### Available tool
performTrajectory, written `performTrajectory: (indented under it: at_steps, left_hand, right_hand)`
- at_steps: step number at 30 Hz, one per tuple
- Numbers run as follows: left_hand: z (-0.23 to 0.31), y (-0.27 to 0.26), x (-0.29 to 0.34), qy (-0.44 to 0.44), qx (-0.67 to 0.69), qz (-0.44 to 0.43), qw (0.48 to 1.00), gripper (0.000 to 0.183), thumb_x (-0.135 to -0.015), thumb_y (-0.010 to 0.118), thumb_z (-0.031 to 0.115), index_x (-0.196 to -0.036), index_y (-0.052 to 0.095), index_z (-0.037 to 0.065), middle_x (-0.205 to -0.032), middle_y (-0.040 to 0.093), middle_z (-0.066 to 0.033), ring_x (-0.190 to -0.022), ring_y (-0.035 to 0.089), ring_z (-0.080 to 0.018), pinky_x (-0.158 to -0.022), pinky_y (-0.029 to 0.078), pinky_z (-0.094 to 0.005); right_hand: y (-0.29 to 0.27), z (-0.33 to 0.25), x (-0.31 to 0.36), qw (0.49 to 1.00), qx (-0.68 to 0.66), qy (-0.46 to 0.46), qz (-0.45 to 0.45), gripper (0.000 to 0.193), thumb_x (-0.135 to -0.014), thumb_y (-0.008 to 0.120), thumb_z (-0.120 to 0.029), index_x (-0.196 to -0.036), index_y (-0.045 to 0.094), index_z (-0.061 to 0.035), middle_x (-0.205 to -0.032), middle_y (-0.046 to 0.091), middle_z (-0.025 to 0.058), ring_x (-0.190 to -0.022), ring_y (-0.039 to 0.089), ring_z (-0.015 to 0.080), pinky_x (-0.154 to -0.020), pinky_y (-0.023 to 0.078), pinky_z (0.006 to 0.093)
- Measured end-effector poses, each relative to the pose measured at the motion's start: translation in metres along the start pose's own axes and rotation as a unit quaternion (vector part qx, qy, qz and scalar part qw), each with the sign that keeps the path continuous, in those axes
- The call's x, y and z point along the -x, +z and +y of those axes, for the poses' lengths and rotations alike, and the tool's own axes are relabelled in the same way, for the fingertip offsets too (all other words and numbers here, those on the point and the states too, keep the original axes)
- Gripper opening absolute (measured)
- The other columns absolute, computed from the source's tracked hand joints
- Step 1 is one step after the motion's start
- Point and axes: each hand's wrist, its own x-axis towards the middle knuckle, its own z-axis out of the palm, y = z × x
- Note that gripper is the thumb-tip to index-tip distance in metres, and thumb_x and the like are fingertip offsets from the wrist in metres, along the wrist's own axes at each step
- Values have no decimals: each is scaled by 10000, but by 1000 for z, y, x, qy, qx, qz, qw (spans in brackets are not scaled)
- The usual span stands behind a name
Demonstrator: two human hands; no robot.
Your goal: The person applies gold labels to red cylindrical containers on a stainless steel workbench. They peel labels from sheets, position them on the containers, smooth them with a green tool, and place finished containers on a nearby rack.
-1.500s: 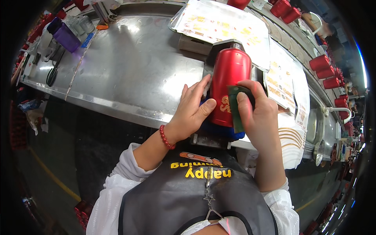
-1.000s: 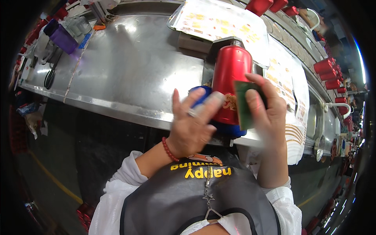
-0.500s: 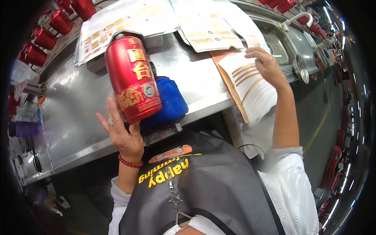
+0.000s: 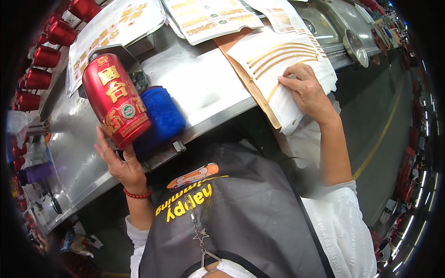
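A glossy red bottle with gold characters and a gold dragon design leans tilted at the left, its dark neck pointing away. My left hand is at its base, the thumb against the bottom and the fingers along the lower left side. Beside the bottle a blue cloth covers a block at the counter's edge. At the right, my right hand is closed in a pinch on the end of a thin gold sticker strip. That strip lies on a white backing sheet with several other gold strips.
The metal counter carries sheets of gold stickers and a brown board under the strip sheet. Several red bottles stand at the far left. A sink and a metal ladle are at the upper right.
The view has shifted, so the bottle and counter appear farther left. My right hand has come down from the sheet's upper edge onto a gold strip. My left hand stays at the bottle's base.
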Motion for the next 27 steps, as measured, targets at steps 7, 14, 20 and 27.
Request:
performTrajectory:
  at_steps: [7,14,20,27]
  left_hand:
    - [79,-2,-6,197,-5,-19,980,284,-977,639,242,-1190,693,61,-1359,567,-241,-1331,437,-418,-1098,360,-505]
    - [153,80,-14,-82,360,-408,835,205,-953,610,79,-1135,662,1,-952,700,-158,-841,677,-293,-787,526,-353]
    - [169,104,-12,-160,350,-412,826,274,-986,589,118,-1229,613,-6,-927,719,-158,-776,685,-202,-723,537,-327]
    - [169,105,-9,-232,330,-482,777,255,-1000,580,169,-1195,618,9,-932,714,-81,-751,641,-108,-644,529,-272]
  right_hand:
    - [3,-2,6,1000,11,3,16,306,-806,648,37,-1074,740,-76,-1147,614,81,-1133,556,299,-943,477,391]
    - [6,-2,14,1000,0,-14,10,324,-806,645,1,-1105,738,-81,-1132,616,91,-1152,551,306,-961,464,396]
    - [6,-8,25,999,-8,-31,6,334,-791,628,-7,-1101,726,-85,-1160,613,79,-1181,544,280,-909,463,393]
    - [-5,17,22,999,-12,15,30,538,-706,724,51,-1228,676,-70,-1157,597,115,-1168,543,332,-1007,461,419]
